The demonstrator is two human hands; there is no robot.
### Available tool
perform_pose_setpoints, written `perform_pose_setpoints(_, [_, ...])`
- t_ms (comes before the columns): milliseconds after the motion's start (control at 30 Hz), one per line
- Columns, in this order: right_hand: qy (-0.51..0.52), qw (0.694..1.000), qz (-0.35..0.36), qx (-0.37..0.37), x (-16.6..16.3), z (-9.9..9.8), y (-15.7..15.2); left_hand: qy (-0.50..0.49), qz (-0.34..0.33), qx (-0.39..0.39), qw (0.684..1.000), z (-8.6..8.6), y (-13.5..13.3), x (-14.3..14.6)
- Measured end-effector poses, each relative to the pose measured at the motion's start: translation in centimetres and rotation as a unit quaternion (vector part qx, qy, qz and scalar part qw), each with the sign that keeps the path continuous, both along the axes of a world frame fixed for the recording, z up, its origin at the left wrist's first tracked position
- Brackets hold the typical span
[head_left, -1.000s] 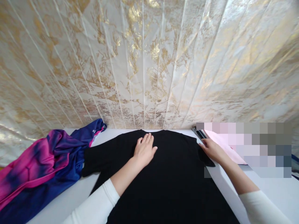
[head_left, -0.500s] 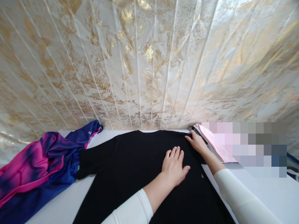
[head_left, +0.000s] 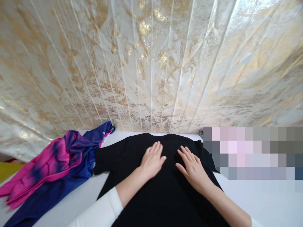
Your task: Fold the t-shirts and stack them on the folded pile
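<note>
A black short-sleeved T-shirt (head_left: 146, 198) lies spread over the white table, its neckline toward the wall and its lower part running out of view at the bottom. My left hand (head_left: 152, 160) rests on the upper chest of the shirt, palm down with the fingers stretched out. To its right, my right hand (head_left: 190, 167) is over the shirt too, fingers spread and thumb apart. Whether the right palm touches the cloth I cannot tell. Neither hand holds anything.
A crumpled pink and navy garment (head_left: 59, 160) lies left of the shirt, against its sleeve. Something yellow (head_left: 9, 170) shows at the far left. A wall with a shiny white and gold covering (head_left: 151, 78) rises behind the white table (head_left: 255, 201). Blurred blocks hide the right side.
My right hand has left the shirt's right shoulder and come inward over the chest. My left hand has shifted left across the shirt. The whole view has swung slightly left.
</note>
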State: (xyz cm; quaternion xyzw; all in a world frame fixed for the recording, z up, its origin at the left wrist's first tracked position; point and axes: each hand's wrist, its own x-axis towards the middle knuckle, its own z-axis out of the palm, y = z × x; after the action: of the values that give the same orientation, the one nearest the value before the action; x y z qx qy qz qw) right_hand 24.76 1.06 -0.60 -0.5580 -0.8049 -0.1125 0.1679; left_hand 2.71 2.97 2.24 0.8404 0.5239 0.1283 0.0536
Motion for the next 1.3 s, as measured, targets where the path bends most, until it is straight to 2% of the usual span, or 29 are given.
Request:
perform_pose_setpoints(133, [-0.007, 0.997, -0.030, -0.077, 0.1, -1.2, -1.9, 0.029, 0.107, 0.015, 0.994, -0.8, 2.0, -8.1])
perform_pose_setpoints(200, [-0.014, 0.994, -0.052, -0.097, 1.2, -1.3, -1.7, 0.036, 0.134, 0.025, 0.990, -1.4, 2.9, -10.4])
perform_pose_setpoints(267, [-0.018, 0.992, -0.069, -0.101, 2.4, -1.3, -1.1, 0.039, 0.147, 0.030, 0.988, -1.8, 3.6, -11.4])
perform_pose_setpoints(367, [-0.017, 0.992, -0.072, -0.098, 3.7, -1.3, -0.3, 0.038, 0.142, 0.031, 0.989, -1.8, 4.1, -11.6])
perform_pose_setpoints(467, [-0.007, 0.992, -0.072, -0.108, 3.6, -1.0, -0.6, 0.033, 0.109, 0.041, 0.993, -0.6, 2.8, -11.2])
perform_pose_setpoints(567, [0.013, 0.991, -0.047, -0.128, 2.0, 0.1, -3.1, 0.027, 0.064, 0.055, 0.996, 0.7, -1.6, -10.6])
perform_pose_setpoints(633, [0.018, 0.990, 0.018, -0.139, 0.0, 1.0, -6.0, 0.018, 0.016, 0.057, 0.998, 1.0, -5.7, -10.1])
perform_pose_setpoints(733, [0.012, 0.978, 0.132, -0.162, -3.8, 2.1, -10.7, 0.027, -0.037, 0.041, 0.998, 0.1, -10.9, -9.4])
perform_pose_setpoints(800, [0.007, 0.965, 0.195, -0.175, -5.8, 2.2, -12.8, 0.040, -0.037, 0.041, 0.998, -0.8, -12.7, -9.2])
perform_pose_setpoints(867, [-0.001, 0.959, 0.218, -0.181, -6.5, 2.0, -13.6, 0.046, -0.028, 0.052, 0.997, -1.5, -13.1, -9.3])
perform_pose_setpoints(933, [-0.011, 0.965, 0.193, -0.176, -5.5, 1.5, -13.3, 0.049, -0.021, 0.055, 0.997, -1.8, -12.8, -9.6])
perform_pose_setpoints(1067, [-0.024, 0.985, 0.082, -0.148, -0.6, 0.4, -11.5, 0.056, -0.016, 0.042, 0.997, -1.5, -12.0, -10.1])
perform_pose_setpoints(1167, [-0.021, 0.989, 0.050, -0.138, 2.0, 0.1, -11.2, 0.057, -0.008, 0.037, 0.998, -1.3, -11.8, -10.1])
perform_pose_setpoints(1233, [-0.017, 0.990, 0.053, -0.133, 2.0, 0.5, -12.0, 0.055, -0.005, 0.032, 0.998, -1.2, -12.1, -10.0])
perform_pose_setpoints(1300, [-0.012, 0.989, 0.078, -0.125, 0.6, 1.4, -13.6, 0.047, -0.015, 0.027, 0.998, -0.9, -13.0, -9.8])
